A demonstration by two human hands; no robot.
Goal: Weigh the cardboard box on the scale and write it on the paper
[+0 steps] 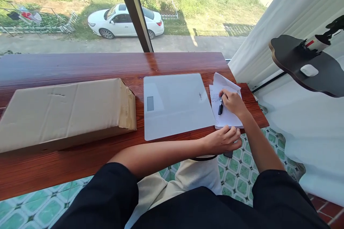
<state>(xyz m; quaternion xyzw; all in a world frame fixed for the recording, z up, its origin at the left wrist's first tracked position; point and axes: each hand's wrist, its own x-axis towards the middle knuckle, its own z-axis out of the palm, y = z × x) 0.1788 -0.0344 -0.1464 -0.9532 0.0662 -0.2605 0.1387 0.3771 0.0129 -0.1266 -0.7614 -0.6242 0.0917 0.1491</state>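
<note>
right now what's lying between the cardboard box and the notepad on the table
A flat, pale scale with a small grey display lies between the cardboard box and the notepad, as the head view shows.

No text can be read with certainty here. The scale [174,114] carries a short dark word near its right edge; it stands turned sideways, and I cannot make out its letters surely. On the small grey display [150,103] of the scale, I can distinguish no number. The paper [227,120] bears several lines of small, dark handwriting on its left part, which is too fine for reading. On top of the box [80,111] there is a faint dark mark; I cannot tell if it is print or scratch. The can [318,43] shows a red patch on white, without legible letters.
</note>
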